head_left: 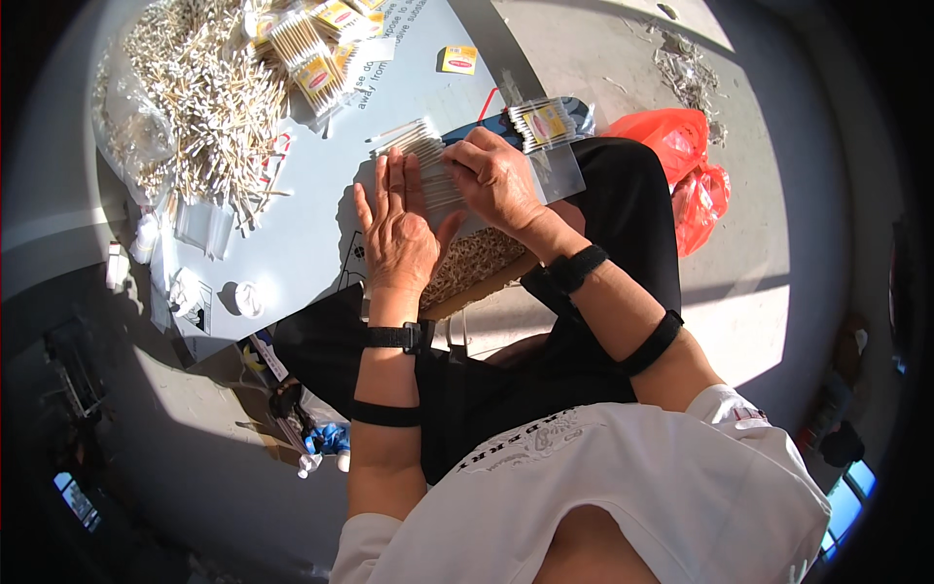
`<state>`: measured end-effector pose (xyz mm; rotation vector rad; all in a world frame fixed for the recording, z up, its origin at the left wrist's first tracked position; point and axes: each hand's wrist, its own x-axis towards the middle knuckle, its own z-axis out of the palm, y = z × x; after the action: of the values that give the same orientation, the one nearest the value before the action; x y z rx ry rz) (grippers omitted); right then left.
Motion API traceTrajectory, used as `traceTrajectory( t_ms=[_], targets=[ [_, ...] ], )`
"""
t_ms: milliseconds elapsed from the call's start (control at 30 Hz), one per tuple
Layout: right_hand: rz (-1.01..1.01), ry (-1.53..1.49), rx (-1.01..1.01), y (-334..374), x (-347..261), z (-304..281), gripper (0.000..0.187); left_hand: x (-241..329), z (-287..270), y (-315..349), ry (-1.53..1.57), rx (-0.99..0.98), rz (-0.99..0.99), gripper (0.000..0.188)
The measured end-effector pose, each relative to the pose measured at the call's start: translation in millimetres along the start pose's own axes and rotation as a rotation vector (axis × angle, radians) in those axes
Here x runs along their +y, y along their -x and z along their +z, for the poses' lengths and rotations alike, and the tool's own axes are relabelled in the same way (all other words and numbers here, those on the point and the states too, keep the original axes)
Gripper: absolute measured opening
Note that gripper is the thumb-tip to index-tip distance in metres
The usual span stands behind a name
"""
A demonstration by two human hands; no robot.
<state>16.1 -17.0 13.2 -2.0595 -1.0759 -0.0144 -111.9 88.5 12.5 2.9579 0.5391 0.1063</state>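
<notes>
A row of cotton swabs (440, 185) lies side by side on the grey board in front of me. My left hand (399, 229) rests on its left part, fingers stretched out and thumb apart. At the row's right end my right hand (494, 185) is closed, its curled fingertips against the swabs; what they pinch is hidden. Just beyond that hand sits a clear pack of swabs with a yellow label (545, 124). A clear plastic sleeve (562, 175) shows beside the right wrist. Farther off on the board lies a loose yellow card (458, 60).
A big heap of loose swabs (209, 107) covers the far left of the board (321, 195), with filled packs (309, 63) beside it. Empty clear sleeves (204, 227) lie below the heap. A box of swabs (477, 263) sits under the near edge. Red plastic bags (696, 200) are at right.
</notes>
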Motion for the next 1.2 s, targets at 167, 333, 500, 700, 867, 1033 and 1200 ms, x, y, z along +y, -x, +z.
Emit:
traceTrajectory(
  t_ms=[167, 333, 500, 700, 867, 1033, 1200],
  targets=[
    [0.040, -0.010, 0.013, -5.7, -1.2, 2.2, 0.010, -0.5, 0.9, -0.6, 0.009, 0.006, -0.002, 0.094],
    [0.019, 0.019, -0.061, -4.5, -0.1, 0.4, 0.010, -1.0, 2.2, -0.8, 0.024, 0.000, -0.007, 0.094],
    [0.078, -0.045, -0.018, -8.5, -2.8, 1.7, 0.009, -2.1, 2.3, -0.2, 0.026, 0.011, -0.003, 0.091],
    [0.098, -0.088, 0.027, -18.9, -0.9, 9.4, 0.009, -1.9, 2.6, -0.5, 0.039, 0.011, -0.013, 0.091],
    [0.111, -0.046, 0.004, -20.8, -1.1, 8.5, 0.011, -1.6, 3.2, -1.4, 0.040, 0.015, -0.017, 0.092],
    [0.119, -0.033, -0.001, -20.5, -0.2, 9.4, 0.011, -1.9, 2.5, -1.5, 0.043, 0.003, -0.017, 0.093],
    [0.120, -0.034, 0.004, -20.9, -0.1, 10.5, 0.011, -1.8, 2.3, -1.7, 0.040, 0.003, -0.019, 0.093]
  ],
)
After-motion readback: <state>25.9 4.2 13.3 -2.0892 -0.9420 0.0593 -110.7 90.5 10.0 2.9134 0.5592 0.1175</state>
